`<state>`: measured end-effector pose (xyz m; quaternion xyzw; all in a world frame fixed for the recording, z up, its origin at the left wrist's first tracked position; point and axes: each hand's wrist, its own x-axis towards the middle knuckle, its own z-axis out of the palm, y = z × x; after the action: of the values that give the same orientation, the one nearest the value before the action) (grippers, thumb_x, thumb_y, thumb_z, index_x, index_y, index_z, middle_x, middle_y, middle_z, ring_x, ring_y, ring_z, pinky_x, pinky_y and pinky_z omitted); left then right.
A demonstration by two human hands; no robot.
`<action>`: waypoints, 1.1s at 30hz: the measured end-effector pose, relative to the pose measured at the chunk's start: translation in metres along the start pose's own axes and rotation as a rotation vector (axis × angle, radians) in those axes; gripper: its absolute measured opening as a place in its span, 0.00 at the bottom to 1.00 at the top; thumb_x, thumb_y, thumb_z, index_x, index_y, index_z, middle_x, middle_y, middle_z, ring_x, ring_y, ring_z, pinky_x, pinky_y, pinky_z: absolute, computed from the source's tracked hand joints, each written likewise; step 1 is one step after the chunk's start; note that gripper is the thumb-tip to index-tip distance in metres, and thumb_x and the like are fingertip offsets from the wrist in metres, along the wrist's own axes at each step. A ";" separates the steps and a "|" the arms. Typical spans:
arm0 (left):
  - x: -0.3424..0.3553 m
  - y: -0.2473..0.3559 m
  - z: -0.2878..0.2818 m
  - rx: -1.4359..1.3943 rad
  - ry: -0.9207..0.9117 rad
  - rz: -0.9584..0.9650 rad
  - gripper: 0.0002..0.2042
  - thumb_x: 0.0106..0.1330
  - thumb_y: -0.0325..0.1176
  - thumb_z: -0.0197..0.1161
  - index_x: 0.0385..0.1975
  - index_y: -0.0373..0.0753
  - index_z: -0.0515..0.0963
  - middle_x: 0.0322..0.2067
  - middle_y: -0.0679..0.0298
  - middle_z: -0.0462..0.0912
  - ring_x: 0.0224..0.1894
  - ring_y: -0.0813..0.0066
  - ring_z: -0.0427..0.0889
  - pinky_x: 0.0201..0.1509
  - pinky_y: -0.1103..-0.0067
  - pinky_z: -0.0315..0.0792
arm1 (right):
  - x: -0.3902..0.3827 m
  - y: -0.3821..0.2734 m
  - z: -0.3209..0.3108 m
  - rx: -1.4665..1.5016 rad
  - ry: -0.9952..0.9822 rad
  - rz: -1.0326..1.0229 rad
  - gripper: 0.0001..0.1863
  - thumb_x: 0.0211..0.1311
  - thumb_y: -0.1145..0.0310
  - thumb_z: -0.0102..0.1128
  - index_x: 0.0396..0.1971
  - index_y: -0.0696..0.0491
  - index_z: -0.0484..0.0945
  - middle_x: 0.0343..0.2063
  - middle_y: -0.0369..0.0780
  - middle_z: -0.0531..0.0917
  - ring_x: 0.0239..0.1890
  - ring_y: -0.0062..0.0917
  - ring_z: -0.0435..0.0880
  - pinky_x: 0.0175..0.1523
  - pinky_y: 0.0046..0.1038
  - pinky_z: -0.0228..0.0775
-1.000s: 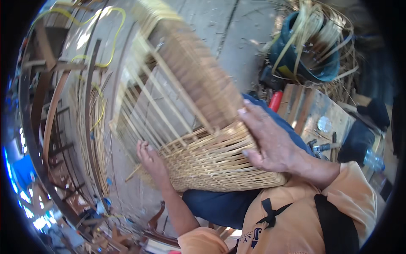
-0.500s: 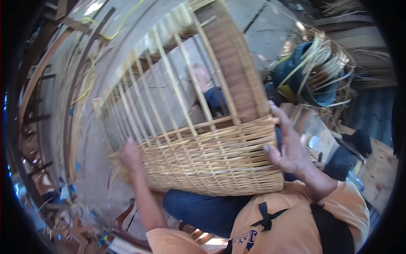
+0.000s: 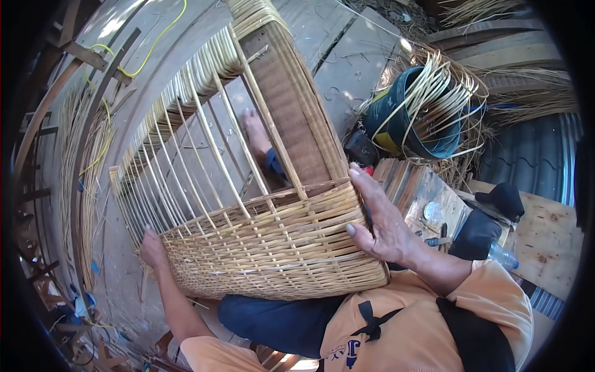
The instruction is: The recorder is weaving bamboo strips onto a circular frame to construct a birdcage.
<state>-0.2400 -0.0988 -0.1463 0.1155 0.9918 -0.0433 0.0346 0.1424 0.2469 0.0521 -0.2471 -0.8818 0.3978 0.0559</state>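
A large rattan frame (image 3: pixel 266 248) rests across my lap, with dense weave along its near part, bare upright stakes across the middle and a wrapped far rail. A wide brown board (image 3: pixel 291 99) forms its right side. My left hand (image 3: pixel 152 247) is closed on the near left end of the weave, thumb up along the stakes. My right hand (image 3: pixel 378 220) holds the right edge where board and weave meet, its thumb against the weave. My bare foot (image 3: pixel 254 130) shows through the gaps between the stakes.
Loose cane and a yellow cord (image 3: pixel 145 62) lie on the concrete floor (image 3: pixel 334 93) at left. At right stand a green bucket (image 3: pixel 381 115) of cane strips, stacked wood (image 3: pixel 396 180), a black cloth (image 3: pixel 499 201), a plastic bottle (image 3: pixel 502 254) and corrugated sheeting (image 3: pixel 527 161).
The frame has swung and settled lower and further left on my lap, both hands moving with it. My left hand is now further left along the weave, and my foot has come into view.
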 end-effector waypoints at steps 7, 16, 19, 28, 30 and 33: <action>-0.003 -0.029 -0.010 -0.063 0.004 -0.070 0.25 0.67 0.49 0.38 0.30 0.35 0.78 0.27 0.41 0.78 0.33 0.37 0.75 0.37 0.52 0.67 | 0.010 -0.007 0.000 0.050 -0.059 -0.052 0.40 0.53 0.67 0.59 0.64 0.57 0.51 0.61 0.56 0.56 0.64 0.48 0.56 0.67 0.38 0.50; -0.009 -0.037 0.007 -0.043 -0.083 0.008 0.25 0.67 0.51 0.39 0.32 0.36 0.78 0.33 0.44 0.79 0.38 0.39 0.76 0.42 0.55 0.69 | -0.005 -0.010 -0.003 -0.024 -0.030 -0.017 0.40 0.52 0.65 0.59 0.64 0.56 0.51 0.60 0.55 0.59 0.63 0.48 0.59 0.66 0.38 0.54; 0.008 -0.004 0.010 -0.182 -0.133 -0.005 0.26 0.66 0.51 0.39 0.34 0.33 0.78 0.35 0.46 0.80 0.38 0.44 0.77 0.41 0.59 0.69 | 0.005 0.006 -0.039 -0.017 -0.043 0.023 0.37 0.58 0.56 0.55 0.64 0.55 0.52 0.60 0.53 0.60 0.62 0.48 0.60 0.65 0.39 0.56; 0.013 -0.007 0.012 -0.008 0.112 0.028 0.24 0.67 0.47 0.39 0.35 0.29 0.75 0.35 0.43 0.78 0.39 0.40 0.74 0.42 0.56 0.65 | -0.187 0.196 -0.114 -0.499 -0.193 0.791 0.09 0.57 0.67 0.54 0.34 0.56 0.77 0.28 0.48 0.80 0.36 0.40 0.81 0.41 0.35 0.72; 0.003 -0.009 0.018 0.076 0.196 -0.146 0.26 0.68 0.47 0.38 0.38 0.27 0.75 0.39 0.40 0.77 0.42 0.40 0.74 0.47 0.59 0.67 | -0.236 0.211 -0.094 -0.493 -0.299 1.001 0.10 0.57 0.67 0.54 0.36 0.54 0.77 0.30 0.48 0.81 0.36 0.43 0.80 0.42 0.37 0.71; 0.032 -0.117 0.059 -0.274 -0.238 -0.155 0.35 0.64 0.60 0.39 0.49 0.29 0.73 0.47 0.43 0.76 0.46 0.47 0.75 0.48 0.64 0.68 | -0.261 0.234 -0.041 -0.637 -0.137 0.736 0.13 0.52 0.68 0.56 0.40 0.48 0.77 0.42 0.41 0.77 0.47 0.38 0.75 0.47 0.37 0.71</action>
<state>-0.2942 -0.2102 -0.1985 0.0273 0.9832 0.0761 0.1638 0.4735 0.2808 -0.0649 -0.5203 -0.8155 0.1169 -0.2248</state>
